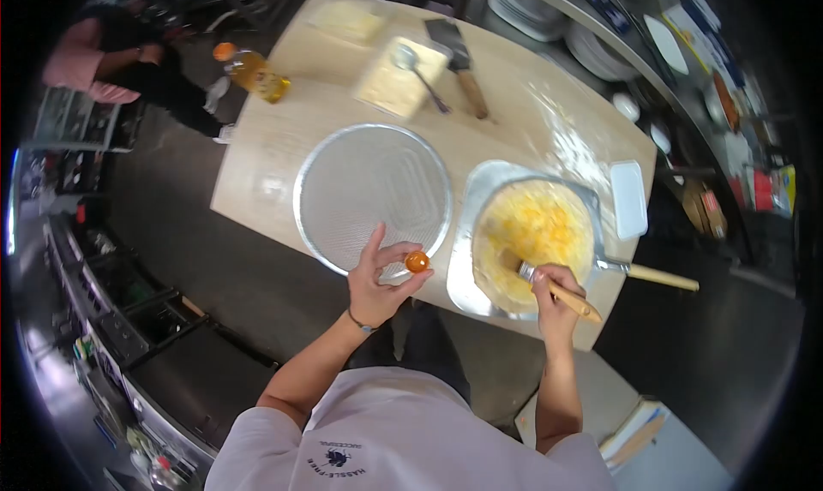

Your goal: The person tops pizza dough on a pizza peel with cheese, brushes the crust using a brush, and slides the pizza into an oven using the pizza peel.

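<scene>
My left hand [381, 272] pinches a small round orange item [417, 261], perhaps an egg yolk or a little cup, above the lower edge of a round mesh screen [373, 182]. In my right hand [557, 294] is a brush [573, 303] with a wooden handle. Its bristles touch the lower left part of a round, flat dough [491, 278] topped with yellow and orange shreds [549, 230]. The dough lies on a metal peel [590, 201] over a silver tray [463, 272].
A tub [390, 84] with a spoon [420, 75], a scraper [463, 67] and an oil bottle [253, 74] stand toward the table's far side. A white lid [628, 200] lies right. Another person [111, 62] is upper left; shelves [617, 37] hold plates.
</scene>
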A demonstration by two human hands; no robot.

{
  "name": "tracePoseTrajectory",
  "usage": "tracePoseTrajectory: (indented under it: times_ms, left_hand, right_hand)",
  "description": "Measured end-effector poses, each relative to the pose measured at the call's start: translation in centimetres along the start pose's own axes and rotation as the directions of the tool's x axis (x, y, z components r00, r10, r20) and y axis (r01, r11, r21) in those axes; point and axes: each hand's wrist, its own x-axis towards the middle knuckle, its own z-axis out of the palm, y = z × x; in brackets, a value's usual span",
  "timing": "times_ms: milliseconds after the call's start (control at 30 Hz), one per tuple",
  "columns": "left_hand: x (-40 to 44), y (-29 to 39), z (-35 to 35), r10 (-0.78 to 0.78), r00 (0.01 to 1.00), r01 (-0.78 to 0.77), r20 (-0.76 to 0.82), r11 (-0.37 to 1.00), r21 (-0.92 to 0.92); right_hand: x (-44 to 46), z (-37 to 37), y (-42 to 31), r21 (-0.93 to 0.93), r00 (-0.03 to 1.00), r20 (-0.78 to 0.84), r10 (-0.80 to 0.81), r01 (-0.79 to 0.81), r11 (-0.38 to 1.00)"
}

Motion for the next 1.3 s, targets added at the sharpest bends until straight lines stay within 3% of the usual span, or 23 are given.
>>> tracePoseTrajectory:
  times_ms: [200,267,333,367,433,533,567,600,667,700,733,767,867,933,1000,1100,1133,1167,1200,1300]
  left_hand:
    - [4.5,-5.1,-6.9,0.048,0.975,0.001,-0.218,0.976,0.218]
    - [6.6,-7.0,-9.7,0.059,0.962,0.014,-0.265,0.965,0.263]
    - [8.6,-9.1,-12.4,0.081,0.944,0.031,-0.319,0.942,0.333]
    - [9.5,-10.0,-13.6,0.086,0.945,0.023,-0.314,0.945,0.327]
    - [11.0,-11.6,-15.6,-0.001,0.921,0.164,-0.389,0.908,0.386]
    - [12.9,-14.2,-18.1,-0.066,0.918,0.226,-0.391,0.898,0.378]
    - [13.4,-14.6,-18.6,-0.065,0.902,0.196,-0.427,0.942,0.271]
    - [13.8,-17.3,-19.7,0.129,0.912,0.083,-0.39,0.872,0.483]
    - [14.4,-18.5,-20.5,0.032,0.902,0.183,-0.429,0.874,0.451]
    - [14.6,-16.9,-20.4,-0.087,0.905,0.269,-0.417,0.877,0.399]
    - [14.7,-16.1,-20.5,-0.098,0.916,0.285,-0.389,0.842,0.459]
    - [14.7,-16.0,-20.7,-0.102,0.925,0.296,-0.366,0.797,0.526]
    - [14.5,-17.0,-20.5,-0.115,0.924,0.256,-0.365,0.895,0.364]
    - [14.2,-16.5,-20.8,-0.139,0.925,0.276,-0.353,0.885,0.375]
    - [13.2,-16.4,-21.4,-0.09,0.935,0.228,-0.344,0.894,0.385]
    - [10.2,-14.4,-21.8,-0.048,0.916,0.188,-0.397,0.928,0.322]
    - [9.0,-13.3,-22.1,0.0,0.923,0.177,-0.386,0.889,0.422]
    - [7.5,-12.2,-22.2,0.046,0.926,0.168,-0.373,0.837,0.52]
    - [6.0,-10.7,-21.7,0.03,0.938,0.171,-0.346,0.826,0.537]
    - [1.2,-6.6,-17.4,-0.041,0.987,0.109,-0.154,0.879,0.465]
  right_hand:
    - [6.4,12.1,-4.0,0.002,0.927,0.253,-0.276,0.284,0.959]
    - [8.3,17.1,-3.8,-0.021,0.718,0.31,-0.623,0.66,0.751]
    - [9.3,21.5,-4.2,-0.189,0.607,0.493,-0.623,0.774,0.604]
    - [9.9,23.6,-4.6,-0.225,0.572,0.491,-0.657,0.812,0.539]
    - [10.9,28.0,-5.0,-0.317,0.547,0.502,-0.67,0.837,0.446]
    - [12.7,34.3,-3.2,-0.424,0.636,0.57,-0.521,0.77,0.476]
    - [12.9,36.5,-1.9,-0.483,0.65,0.557,-0.517,0.76,0.435]
    - [12.8,38.1,-1.4,-0.479,0.639,0.539,-0.549,0.768,0.425]
    - [11.9,41.2,-1.5,-0.663,0.67,0.514,-0.535,0.707,0.248]
    - [11.5,42.8,-0.8,-0.634,0.667,0.448,-0.596,0.706,0.314]
    - [10.9,43.0,-1.9,-0.585,0.719,0.444,-0.534,0.685,0.435]
    - [10.5,42.7,-2.6,-0.577,0.702,0.472,-0.533,0.703,0.416]
    - [9.8,43.6,-2.2,-0.697,0.734,0.362,-0.574,0.623,0.357]
    - [8.9,42.4,-3.4,-0.565,0.726,0.432,-0.535,0.68,0.467]
    - [6.1,37.9,-4.5,-0.527,0.684,0.511,-0.52,0.728,0.439]
    - [0.7,29.3,-2.0,-0.402,0.67,0.466,-0.578,0.742,0.536]
    - [-1.2,24.5,-2.9,-0.381,0.73,0.545,-0.411,0.653,0.654]
    - [-2.8,21.6,-1.4,-0.368,0.743,0.508,-0.435,0.644,0.67]
    - [-4.6,18.3,-0.6,-0.415,0.819,0.531,-0.218,0.475,0.776]
    - [-9.8,10.2,2.9,-0.461,0.95,0.31,-0.035,0.183,0.868]
